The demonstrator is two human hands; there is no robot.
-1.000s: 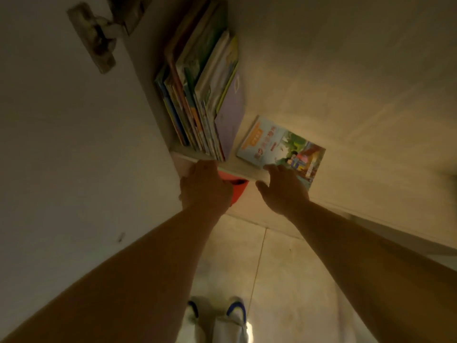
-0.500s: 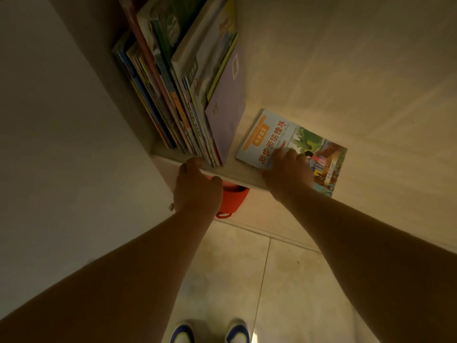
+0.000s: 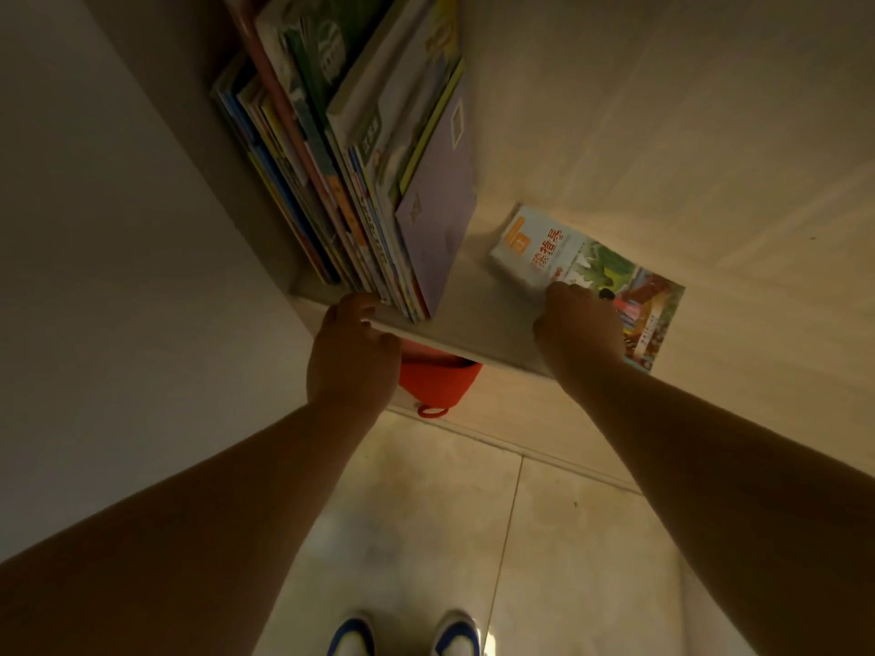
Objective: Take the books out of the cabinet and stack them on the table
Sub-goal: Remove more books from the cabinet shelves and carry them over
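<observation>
Head view, looking down into the cabinet (image 3: 156, 239), dim warm light.

Row of upright books (image 3: 360, 182) stands at the left end of the shelf (image 3: 473, 319), leaning against the cabinet's side wall. Thin spines, mixed colours; the outermost one on the right is a purple book (image 3: 438, 239) with its cover facing out.

1 flat book (image 3: 592, 272) lies on the shelf well to the right of that row — illustrated cover, orange title block, green and red artwork. Its near corner overhangs the shelf's front edge.

Right hand (image 3: 580, 326) sits palm-down on the flat book, fingers curled onto the cover and pressing it. Cannot tell whether the thumb is hooked under the edge, so a real grip is not confirmed — contact only.

Left hand (image 3: 352, 352) is at the shelf's front edge, just below the bottom ends of the upright books. Fingers are curled over the lip of the shelf; fingertips are near the lowest spines, but I cannot tell if they touch. It holds no book.

Below the shelf, a red bag (image 3: 438, 378) with a small loop hangs or sits just behind the left hand. Tiled floor (image 3: 426, 513) underneath, and 2 white shoes with blue trim (image 3: 402, 636) at the bottom edge. The table is not in view.
</observation>
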